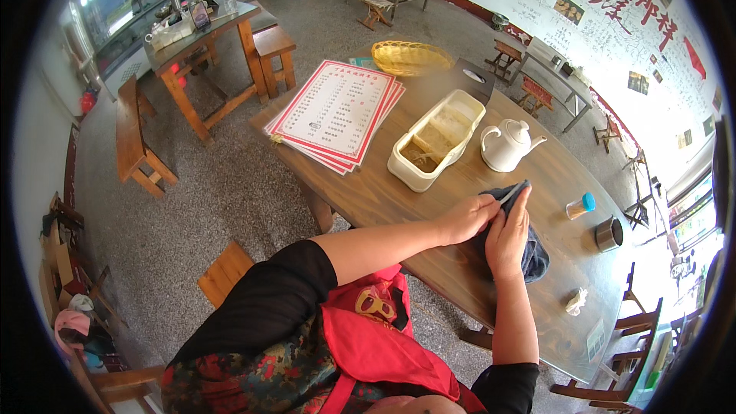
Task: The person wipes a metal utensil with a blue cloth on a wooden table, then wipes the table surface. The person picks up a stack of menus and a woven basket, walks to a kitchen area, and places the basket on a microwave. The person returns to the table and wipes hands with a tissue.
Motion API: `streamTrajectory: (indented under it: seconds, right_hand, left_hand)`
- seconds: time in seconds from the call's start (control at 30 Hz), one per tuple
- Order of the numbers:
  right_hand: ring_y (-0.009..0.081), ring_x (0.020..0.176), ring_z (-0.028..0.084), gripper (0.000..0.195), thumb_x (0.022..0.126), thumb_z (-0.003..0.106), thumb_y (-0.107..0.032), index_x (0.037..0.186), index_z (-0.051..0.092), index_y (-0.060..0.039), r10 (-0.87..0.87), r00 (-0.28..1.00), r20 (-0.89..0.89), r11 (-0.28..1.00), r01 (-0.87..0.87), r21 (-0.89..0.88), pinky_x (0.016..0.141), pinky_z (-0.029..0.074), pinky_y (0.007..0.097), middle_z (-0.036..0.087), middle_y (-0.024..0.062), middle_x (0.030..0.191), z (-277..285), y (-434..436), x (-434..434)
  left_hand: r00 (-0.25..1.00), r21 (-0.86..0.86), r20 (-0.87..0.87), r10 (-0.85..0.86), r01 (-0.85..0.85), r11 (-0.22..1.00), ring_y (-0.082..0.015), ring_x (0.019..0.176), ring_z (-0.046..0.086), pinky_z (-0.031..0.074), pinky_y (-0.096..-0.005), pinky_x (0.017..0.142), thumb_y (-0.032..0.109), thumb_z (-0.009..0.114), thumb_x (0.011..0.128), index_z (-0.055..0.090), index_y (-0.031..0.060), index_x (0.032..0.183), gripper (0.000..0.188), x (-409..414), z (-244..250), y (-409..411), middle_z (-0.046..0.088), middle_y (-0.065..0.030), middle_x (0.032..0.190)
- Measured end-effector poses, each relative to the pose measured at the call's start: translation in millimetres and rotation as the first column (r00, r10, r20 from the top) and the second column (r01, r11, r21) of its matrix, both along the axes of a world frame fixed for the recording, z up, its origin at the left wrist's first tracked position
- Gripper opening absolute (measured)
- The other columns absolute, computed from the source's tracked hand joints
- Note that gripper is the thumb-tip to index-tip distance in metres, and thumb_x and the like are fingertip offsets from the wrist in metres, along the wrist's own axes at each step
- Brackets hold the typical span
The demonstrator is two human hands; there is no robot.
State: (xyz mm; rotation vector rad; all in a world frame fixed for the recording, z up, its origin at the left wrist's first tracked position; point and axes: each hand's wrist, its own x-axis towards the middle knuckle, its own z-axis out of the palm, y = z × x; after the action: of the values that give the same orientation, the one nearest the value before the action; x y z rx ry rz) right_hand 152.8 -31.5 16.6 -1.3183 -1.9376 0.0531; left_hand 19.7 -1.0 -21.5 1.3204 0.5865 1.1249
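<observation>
Over the wooden table [425,259], my left hand [468,218] grips a small, thin white item [509,194], possibly a spoon handle, whose far end lies against a dark cloth [535,259]. My right hand [509,238] holds the same cloth, its fingers extended along the fold; the cloth's loose part hangs down beside the wrist onto the table. Just beyond both hands stands a white teapot [506,146] with its lid on. Left of the teapot is a cream plastic container [414,178] with compartments; what lies in them is unclear.
Laminated menus [333,115] are stacked at the table's left, near a yellow woven basket [411,57]. To the right stand a toothpick jar [579,206] with a blue lid and a metal cup [608,234]. A crumpled tissue [576,302] lies nearer. A wooden stool [226,273] is below left.
</observation>
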Motion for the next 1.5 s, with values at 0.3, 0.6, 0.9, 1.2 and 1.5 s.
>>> streamTrajectory:
  seconds: [0.3,0.6,0.9,1.2,1.5]
  right_hand:
    - [0.0417,0.116,0.053,0.053,0.087,0.055,-0.010,0.137,0.046,0.0063,0.182,0.942,0.281,0.974,-0.212,0.077,0.097,0.040,0.0460,0.056,0.0260,0.125,16,-14,-6]
    - [0.0449,0.136,0.036,0.049,0.102,0.038,-0.020,0.144,0.039,0.0027,0.160,0.987,0.028,0.983,-0.157,-0.092,0.111,0.026,0.0485,0.044,0.0224,0.146,8,-10,-6]
    - [0.0329,0.129,0.050,0.042,0.098,0.049,-0.007,0.138,0.048,0.0037,0.104,0.942,-0.318,0.993,-0.119,-0.026,0.109,0.035,0.0377,0.054,0.0221,0.136,2,0,8]
    - [0.0117,0.109,0.058,0.041,0.097,0.057,-0.006,0.137,0.053,-0.0004,0.045,0.786,-0.617,0.992,-0.108,-0.066,0.097,0.043,0.0262,0.064,0.0089,0.124,9,9,19]
    - [0.0241,0.090,0.068,0.050,0.093,0.060,-0.007,0.140,0.046,0.0014,-0.170,0.937,-0.305,0.985,0.150,-0.087,0.079,0.052,0.0312,0.069,0.0195,0.106,18,-8,-7]
  left_hand:
    - [0.999,-0.285,0.019,-0.031,0.035,0.958,-0.0078,0.049,0.039,0.031,-0.0229,0.043,0.057,0.023,0.103,0.054,0.0112,0.091,0.056,-22,32,-9,0.044,0.0030,0.062]
    - [0.986,0.184,-0.166,0.035,-0.004,0.983,-0.0146,0.063,0.046,0.038,-0.0279,0.059,0.071,0.015,0.096,0.054,0.0064,0.079,0.078,-19,19,-1,0.049,-0.0013,0.064]
    - [0.919,-0.001,-0.221,-0.327,0.336,0.942,-0.0123,0.043,0.033,0.027,-0.0279,0.043,0.070,0.020,0.097,0.040,0.0109,0.060,0.072,-25,22,-1,0.036,0.0006,0.050]
    - [0.882,-0.016,-0.296,-0.367,0.380,0.925,-0.0120,0.045,0.029,0.028,-0.0280,0.044,0.070,0.020,0.096,0.037,0.0104,0.065,0.070,-23,19,-4,0.034,0.0004,0.052]
    - [0.891,-0.286,0.011,-0.454,0.438,0.852,-0.0122,0.042,0.031,0.023,-0.0261,0.041,0.072,0.019,0.095,0.037,0.0140,0.057,0.072,-22,16,1,0.032,0.0025,0.050]
